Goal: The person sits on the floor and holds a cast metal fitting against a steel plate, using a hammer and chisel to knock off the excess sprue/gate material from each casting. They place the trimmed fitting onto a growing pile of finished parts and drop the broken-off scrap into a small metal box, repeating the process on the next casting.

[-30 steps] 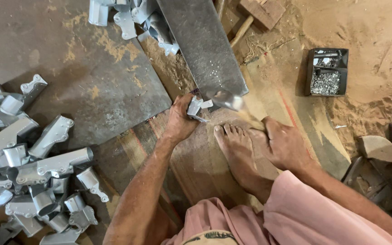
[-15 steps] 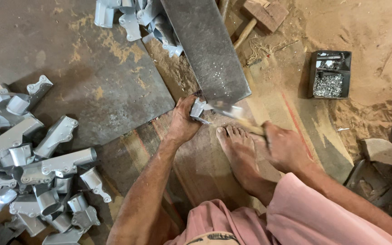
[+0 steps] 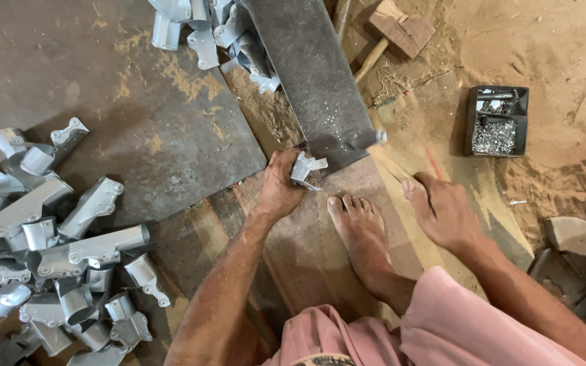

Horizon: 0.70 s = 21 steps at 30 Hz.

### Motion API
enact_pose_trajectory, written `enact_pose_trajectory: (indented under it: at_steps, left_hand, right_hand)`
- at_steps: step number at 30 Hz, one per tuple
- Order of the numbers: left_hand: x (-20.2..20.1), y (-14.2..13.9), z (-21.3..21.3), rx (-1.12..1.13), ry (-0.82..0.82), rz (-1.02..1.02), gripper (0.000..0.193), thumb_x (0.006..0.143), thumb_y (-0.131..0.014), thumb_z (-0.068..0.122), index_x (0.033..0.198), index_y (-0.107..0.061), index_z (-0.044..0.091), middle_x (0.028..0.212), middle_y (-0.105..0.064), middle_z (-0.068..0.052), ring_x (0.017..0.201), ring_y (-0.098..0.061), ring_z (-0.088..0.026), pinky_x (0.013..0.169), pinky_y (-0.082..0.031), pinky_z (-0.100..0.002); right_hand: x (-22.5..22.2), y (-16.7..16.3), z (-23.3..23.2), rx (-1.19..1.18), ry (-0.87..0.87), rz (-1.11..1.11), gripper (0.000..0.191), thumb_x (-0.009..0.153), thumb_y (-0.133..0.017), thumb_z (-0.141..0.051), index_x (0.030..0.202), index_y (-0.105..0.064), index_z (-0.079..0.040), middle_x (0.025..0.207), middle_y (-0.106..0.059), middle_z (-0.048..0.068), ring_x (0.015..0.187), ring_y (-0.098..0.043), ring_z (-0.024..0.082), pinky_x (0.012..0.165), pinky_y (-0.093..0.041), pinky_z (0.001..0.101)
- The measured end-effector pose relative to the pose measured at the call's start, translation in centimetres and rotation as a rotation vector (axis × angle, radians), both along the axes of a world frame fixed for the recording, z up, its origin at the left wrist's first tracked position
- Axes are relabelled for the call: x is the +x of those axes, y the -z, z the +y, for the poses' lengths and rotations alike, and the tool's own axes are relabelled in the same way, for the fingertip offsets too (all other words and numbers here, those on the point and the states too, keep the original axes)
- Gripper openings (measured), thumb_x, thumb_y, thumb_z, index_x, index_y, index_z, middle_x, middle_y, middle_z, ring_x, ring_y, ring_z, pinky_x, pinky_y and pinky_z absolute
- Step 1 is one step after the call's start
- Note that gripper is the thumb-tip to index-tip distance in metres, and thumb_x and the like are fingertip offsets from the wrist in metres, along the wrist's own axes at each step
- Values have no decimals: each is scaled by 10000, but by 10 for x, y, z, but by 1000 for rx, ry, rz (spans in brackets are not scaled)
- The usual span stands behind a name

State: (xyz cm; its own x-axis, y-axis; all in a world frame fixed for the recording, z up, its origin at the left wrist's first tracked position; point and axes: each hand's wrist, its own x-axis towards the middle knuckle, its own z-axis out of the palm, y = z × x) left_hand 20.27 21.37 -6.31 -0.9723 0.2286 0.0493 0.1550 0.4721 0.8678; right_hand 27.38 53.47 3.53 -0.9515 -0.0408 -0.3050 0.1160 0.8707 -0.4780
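While the person sits on the floor, the left hand is clamped on a small bent metal bracket, pressing it down at the near edge of a long dark steel plate. Right hand is wrapped round the wooden handle of a hammer; its blurred head sits just over the plate's corner, near the bracket. A bare foot rests on the wooden board between both hands.

Containers: a small black tray, well apart to the right on sandy ground, two compartments; the lower one holds small shiny fasteners, the upper one's contents are too small to tell. No packages or signs readable.

A loose heap of grey metal brackets lies far left on a dark floor sheet, with a smaller cluster top centre beside the plate. A wooden mallet lies past the plate. Open floor sits between heap and board.
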Motion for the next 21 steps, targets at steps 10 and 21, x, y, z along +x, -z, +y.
enact_pose_trajectory:
  at_steps: [10, 21]
  left_hand:
    - [-3, -6, -4, -24, 17, 140, 575, 673, -798, 61, 1214, -606, 49, 1172, -658, -204, 1094, -596, -402, 948, -502, -484]
    - [-27, -44, 20, 91, -26, -80, 665, 779, -894, 387, 1345, -611, 183, 1342, -688, -49, 1234, -688, -214, 1112, -452, -515]
  right_hand:
    - [-14, 21, -25, 205, -265, -20, 376, 901, -656, -362, 1018, -615, -7, 688, -666, 193, 589, -636, 348, 534, -477, 452]
    - [-7, -48, -2, -321, 198, 222, 358, 1069, -523, -307, 879, -618, -18, 579, -498, 44, 506, -514, 156, 509, -412, 369]
